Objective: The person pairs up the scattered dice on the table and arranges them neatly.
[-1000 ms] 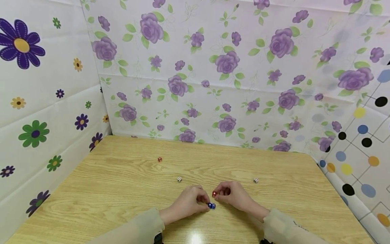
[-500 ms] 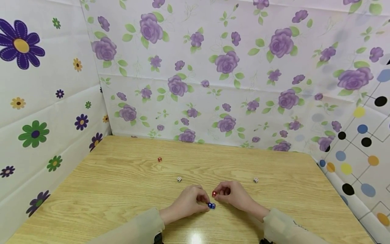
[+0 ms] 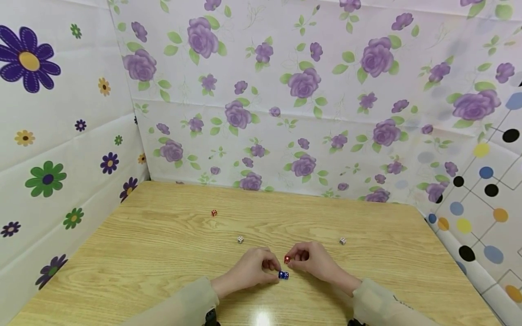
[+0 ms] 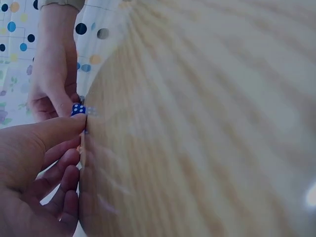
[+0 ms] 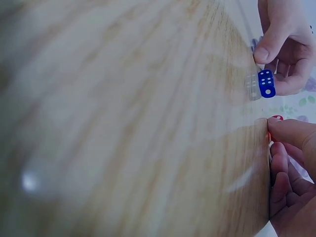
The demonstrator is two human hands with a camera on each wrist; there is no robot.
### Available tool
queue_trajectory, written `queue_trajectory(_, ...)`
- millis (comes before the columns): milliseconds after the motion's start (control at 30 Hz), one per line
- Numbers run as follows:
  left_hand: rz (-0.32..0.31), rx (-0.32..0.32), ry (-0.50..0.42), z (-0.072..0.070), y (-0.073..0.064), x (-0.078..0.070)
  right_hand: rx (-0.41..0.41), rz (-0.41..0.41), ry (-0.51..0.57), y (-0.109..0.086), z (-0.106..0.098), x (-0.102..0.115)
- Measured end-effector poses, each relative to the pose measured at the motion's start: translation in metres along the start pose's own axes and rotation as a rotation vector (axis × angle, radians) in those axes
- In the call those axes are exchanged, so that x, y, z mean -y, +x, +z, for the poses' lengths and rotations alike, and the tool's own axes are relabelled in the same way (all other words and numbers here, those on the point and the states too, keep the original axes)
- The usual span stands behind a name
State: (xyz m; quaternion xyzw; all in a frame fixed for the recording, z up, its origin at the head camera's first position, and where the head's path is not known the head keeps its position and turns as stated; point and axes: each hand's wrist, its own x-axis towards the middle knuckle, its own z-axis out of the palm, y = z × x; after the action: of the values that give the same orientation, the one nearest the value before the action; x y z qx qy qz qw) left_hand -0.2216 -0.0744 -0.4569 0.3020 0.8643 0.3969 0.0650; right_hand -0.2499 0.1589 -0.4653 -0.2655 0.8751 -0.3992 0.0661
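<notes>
Two blue dice point(image 3: 283, 275) with white pips sit side by side on the wooden table, also seen in the right wrist view as a blue block point(image 5: 266, 84). My left hand point(image 3: 256, 267) is just left of them, thumb and forefinger parted at the left die's edge. In the left wrist view its thumb overlaps a blue die point(image 4: 77, 108). My right hand point(image 3: 316, 261) pinches a red die point(image 3: 287, 259) between thumb and forefinger, slightly behind the blue pair. In the right wrist view the thumb hides most of that red die point(image 5: 277, 118).
Farther back on the table point(image 3: 171, 226) lie another red die point(image 3: 214, 213) at the left, a white die point(image 3: 240, 239) behind my left hand and a second white die point(image 3: 342, 241) to the right. Patterned cloth walls point(image 3: 261, 136) enclose the back and sides.
My left hand has drawn back slightly leftward, its fingertips coming off the left blue die. The right hand, the red die and the other dice have stayed put.
</notes>
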Motion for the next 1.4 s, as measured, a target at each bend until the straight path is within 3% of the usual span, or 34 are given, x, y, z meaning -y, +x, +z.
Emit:
queue_trajectory(333, -0.025, 0.132, -0.152, -0.017, -0.002, 0.0, -0.005, 0.006, -0.028, 0.0, 0.001, 0.0)
queue_trajectory(567, -0.026, 0.161, -0.151, -0.033, 0.0, 0.0, -0.008, 0.011, -0.028, 0.0, 0.001, 0.001)
queue_trajectory(700, 0.01, 0.169, -0.115, -0.045, 0.004, 0.007, -0.004, 0.017, -0.027, 0.0, 0.001, 0.001)
queue_trajectory(933, 0.069, 0.016, 0.002, -0.078, 0.009, 0.019, -0.006, 0.014, -0.02, 0.0, 0.001, 0.001)
queue_trajectory(1067, 0.06, -0.089, 0.047, -0.1, 0.011, 0.032, -0.002, 0.021, -0.004, -0.001, 0.0, 0.002)
queue_trajectory(1233, -0.001, -0.226, 0.117, -0.124, 0.018, 0.056, -0.007, 0.032, -0.008, -0.002, -0.001, 0.004)
queue_trajectory(1400, -0.091, -0.313, 0.142, -0.141, 0.02, 0.082, 0.0, 0.036, -0.012, -0.002, -0.001, 0.004)
